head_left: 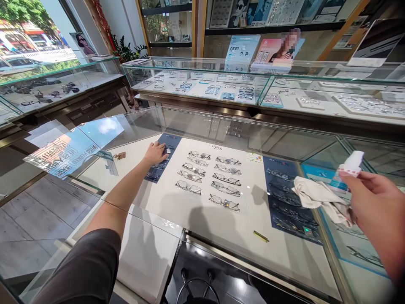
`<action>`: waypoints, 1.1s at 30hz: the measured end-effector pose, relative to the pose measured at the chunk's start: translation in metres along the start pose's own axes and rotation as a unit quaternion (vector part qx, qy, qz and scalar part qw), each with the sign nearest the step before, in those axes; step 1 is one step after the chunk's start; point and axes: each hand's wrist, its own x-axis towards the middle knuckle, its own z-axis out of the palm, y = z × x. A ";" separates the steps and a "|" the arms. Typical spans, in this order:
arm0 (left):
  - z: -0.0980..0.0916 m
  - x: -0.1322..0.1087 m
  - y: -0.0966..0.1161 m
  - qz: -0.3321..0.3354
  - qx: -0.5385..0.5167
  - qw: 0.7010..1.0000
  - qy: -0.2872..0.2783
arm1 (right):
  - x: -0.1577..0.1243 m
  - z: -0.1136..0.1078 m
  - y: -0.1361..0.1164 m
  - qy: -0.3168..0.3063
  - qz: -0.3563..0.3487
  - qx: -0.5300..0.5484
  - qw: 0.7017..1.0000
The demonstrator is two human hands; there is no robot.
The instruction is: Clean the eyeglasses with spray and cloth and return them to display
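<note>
My left hand [156, 153] reaches down inside the glass display case, its fingers stretched out over a dark blue mat [162, 169] at the left. Eyeglasses [169, 147] with a small white tag lie right by its fingertips; whether they touch is hard to tell. At the right, my right hand [376, 198] is closed around a small bottle with a white top [351, 166] and a crumpled cream cloth [319, 196], which hangs to the left. Two columns of eyeglasses [226, 179] rest on the white sheet between the blue mats.
The case's glass front edge [139, 211] crosses under my left arm. More eyeglasses lie on a right-hand blue mat [287, 202]. A gold-coloured bar [261, 235] and a brown tag [120, 156] are in the case. Another glass counter [202, 99] stands behind; a stool [198, 291] is below.
</note>
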 end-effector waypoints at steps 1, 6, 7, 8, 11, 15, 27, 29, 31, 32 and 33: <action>0.002 0.002 0.002 -0.002 0.000 1.000 -0.007 | 0.002 0.000 0.000 0.003 0.004 -0.001 1.000; 0.008 0.011 0.004 -0.023 -0.006 1.000 -0.017 | -0.001 0.001 -0.004 -0.003 0.035 0.001 0.999; 0.009 0.012 0.004 -0.030 -0.008 0.999 -0.017 | -0.002 0.001 -0.006 -0.002 0.039 0.000 0.999; 0.009 0.013 0.004 -0.035 -0.011 0.999 -0.019 | -0.003 0.001 -0.007 -0.002 0.040 -0.002 0.999; 0.013 0.014 0.003 -0.041 -0.018 0.999 -0.025 | 0.000 0.002 -0.007 0.005 0.036 0.005 0.999; 0.017 0.012 0.003 -0.039 -0.020 0.999 -0.030 | 0.016 0.004 0.007 0.038 -0.003 0.031 0.999; -0.007 -0.011 0.022 -0.115 -0.007 0.993 0.029 | 0.038 0.004 0.029 0.065 -0.083 0.007 0.994; -0.017 -0.027 0.036 -0.144 -0.012 0.989 0.036 | 0.033 0.003 0.021 0.061 -0.074 -0.024 0.995; -0.028 -0.048 0.053 -0.149 -0.003 0.989 0.018 | 0.026 0.002 0.014 0.065 -0.058 -0.060 0.994; -0.034 -0.061 0.061 -0.145 0.004 0.989 0.000 | 0.024 0.003 0.011 0.067 -0.046 -0.070 0.994; -0.040 -0.074 0.069 -0.138 0.010 0.990 -0.026 | 0.021 0.003 0.009 0.071 -0.037 -0.076 0.994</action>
